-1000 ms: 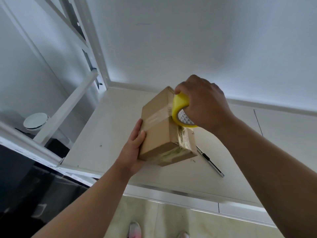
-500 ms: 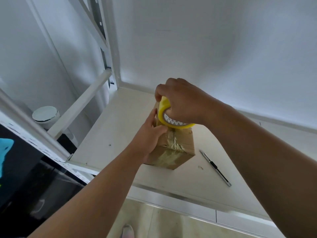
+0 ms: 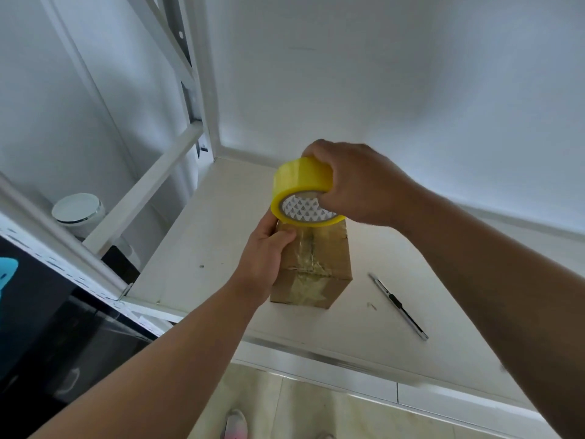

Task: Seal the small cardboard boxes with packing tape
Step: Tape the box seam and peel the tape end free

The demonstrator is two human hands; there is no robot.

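At mid-frame my left hand (image 3: 264,258) gripped the cardboard box (image 3: 313,267) on the shelf (image 3: 196,242), my right hand (image 3: 357,185) clutching the tape roll (image 3: 300,191) just above it — a taut, low pull, I judged, would lay the strip flat.

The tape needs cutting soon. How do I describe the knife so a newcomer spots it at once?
Find the white shelf in front of the person, where a taped cardboard box stands. To the right of the box, apart from it, lies the knife. It is the only slim silver-and-black stick there, lying flat at a slant.
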